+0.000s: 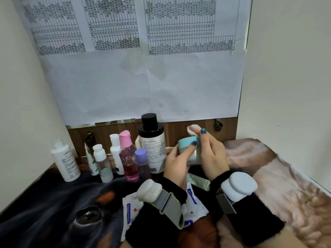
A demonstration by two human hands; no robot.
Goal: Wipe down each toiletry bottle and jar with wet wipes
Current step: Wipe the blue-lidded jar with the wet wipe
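Observation:
My left hand (176, 162) holds a jar (189, 149) with a light-blue band, tilted, above the table. My right hand (212, 153) pinches a white wipe pad (192, 130) against the jar's top edge. A row of toiletries stands to the left: a big white bottle with a black cap (152, 144), a pink bottle (128, 157), a small purple-capped bottle (142, 162), two white bottles (115, 153) (65, 161), a clear bottle (103, 163) and a tube (90, 158). Wet-wipe packets (193, 204) lie under my wrists.
A patterned cloth (53, 203) covers the table. Printed sheets (143, 68) hang on the back wall above a wooden panel (188, 129). White walls close in left and right. A pale green tube (198, 181) lies between my forearms. Each wrist carries a strapped device.

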